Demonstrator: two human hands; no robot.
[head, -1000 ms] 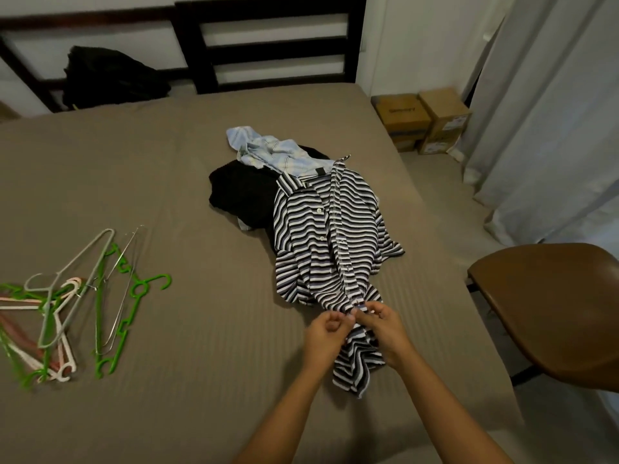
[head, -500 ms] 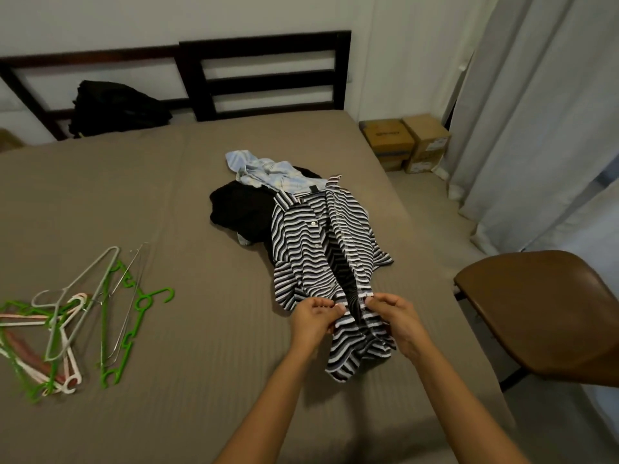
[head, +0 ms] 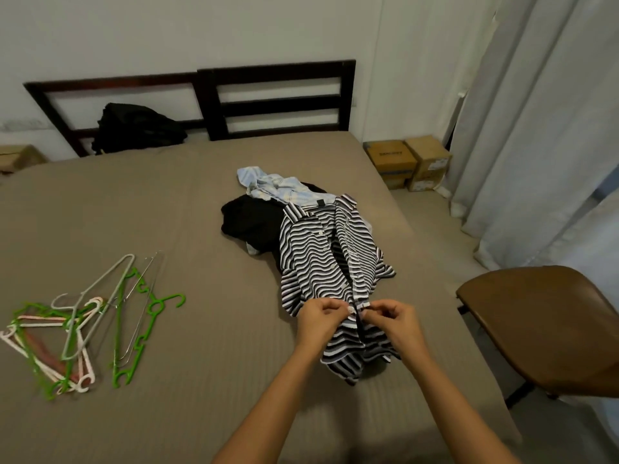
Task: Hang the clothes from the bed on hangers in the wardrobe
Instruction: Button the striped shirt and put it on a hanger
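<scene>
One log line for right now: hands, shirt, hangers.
left hand: pinches striped shirt front edge | right hand: pinches opposite edge | striped shirt: lying on bed | hangers: piled on bed, apart from shirt

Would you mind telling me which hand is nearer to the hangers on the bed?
Left. The left hand is right of the hangers, on the striped shirt; the right hand lies farther right.
</scene>
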